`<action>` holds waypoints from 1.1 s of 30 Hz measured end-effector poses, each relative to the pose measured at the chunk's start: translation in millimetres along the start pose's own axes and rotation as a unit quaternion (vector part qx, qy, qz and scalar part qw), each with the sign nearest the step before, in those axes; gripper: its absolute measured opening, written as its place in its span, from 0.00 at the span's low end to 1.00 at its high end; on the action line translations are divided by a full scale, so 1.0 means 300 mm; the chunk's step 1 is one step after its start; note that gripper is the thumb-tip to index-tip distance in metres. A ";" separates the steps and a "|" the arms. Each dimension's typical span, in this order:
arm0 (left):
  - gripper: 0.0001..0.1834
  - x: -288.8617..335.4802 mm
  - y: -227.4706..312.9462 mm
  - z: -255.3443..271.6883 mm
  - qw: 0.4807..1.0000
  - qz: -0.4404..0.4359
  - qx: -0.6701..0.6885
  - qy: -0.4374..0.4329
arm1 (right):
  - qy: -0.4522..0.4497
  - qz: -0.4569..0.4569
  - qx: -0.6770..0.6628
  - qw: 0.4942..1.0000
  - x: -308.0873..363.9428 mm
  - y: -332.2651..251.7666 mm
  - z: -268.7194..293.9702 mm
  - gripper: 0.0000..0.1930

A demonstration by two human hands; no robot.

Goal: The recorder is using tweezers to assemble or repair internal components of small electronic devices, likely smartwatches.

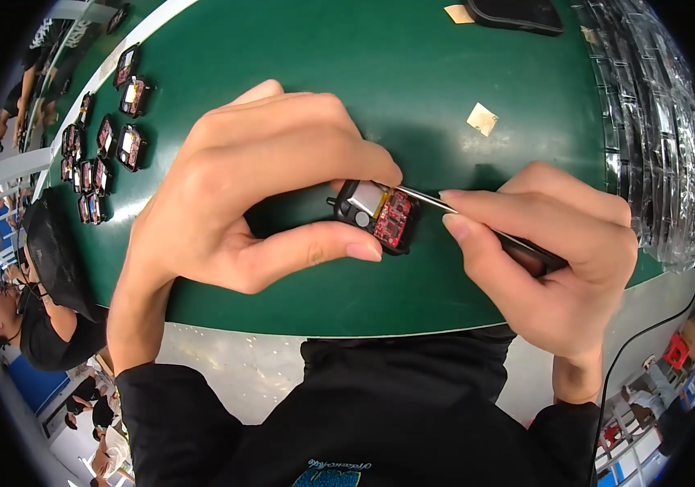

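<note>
A small black device housing (347,213) lies tilted between the thumb and fingers of my left hand (258,174). Inside it show a red circuit board (394,219), a silver battery (366,197) with a yellow edge and a round grey part. My right hand (550,243) pinches a pair of tweezers (429,200), whose tips meet the housing's upper edge near my left index fingertip. What the tips touch there is too small to make out.
Several similar open devices (132,148) stand at the left on the green table (282,49). A beige square (481,119) lies beyond my right hand, a black case (518,15) at the back. Clear plastic trays (656,130) line the right side. Another person (51,325) sits at left.
</note>
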State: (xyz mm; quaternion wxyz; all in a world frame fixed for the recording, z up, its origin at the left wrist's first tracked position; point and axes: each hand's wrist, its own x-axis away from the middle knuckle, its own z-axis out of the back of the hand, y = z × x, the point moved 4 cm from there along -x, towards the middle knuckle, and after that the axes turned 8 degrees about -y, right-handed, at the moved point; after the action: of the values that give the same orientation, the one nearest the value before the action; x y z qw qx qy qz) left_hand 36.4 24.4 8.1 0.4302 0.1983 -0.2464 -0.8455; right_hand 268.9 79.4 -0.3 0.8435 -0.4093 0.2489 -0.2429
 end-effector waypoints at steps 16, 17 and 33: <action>0.31 0.006 0.005 0.009 0.999 0.030 0.029 -0.009 | 0.045 0.128 0.095 0.986 0.014 -0.014 -0.027 0.13; 0.32 0.011 0.003 0.009 0.999 0.032 0.031 -0.012 | 0.040 0.104 0.078 0.991 0.012 -0.017 -0.016 0.13; 0.31 0.019 -0.001 -0.003 0.999 0.033 0.040 0.004 | 0.014 0.157 0.153 0.976 0.037 -0.030 -0.046 0.13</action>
State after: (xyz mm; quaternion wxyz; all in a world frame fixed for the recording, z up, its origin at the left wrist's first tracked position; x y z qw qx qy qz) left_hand 33.7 19.6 6.4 0.4509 0.2104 -0.2849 -0.8193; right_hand 266.9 59.7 -2.9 0.9202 -0.2280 0.2818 -0.1478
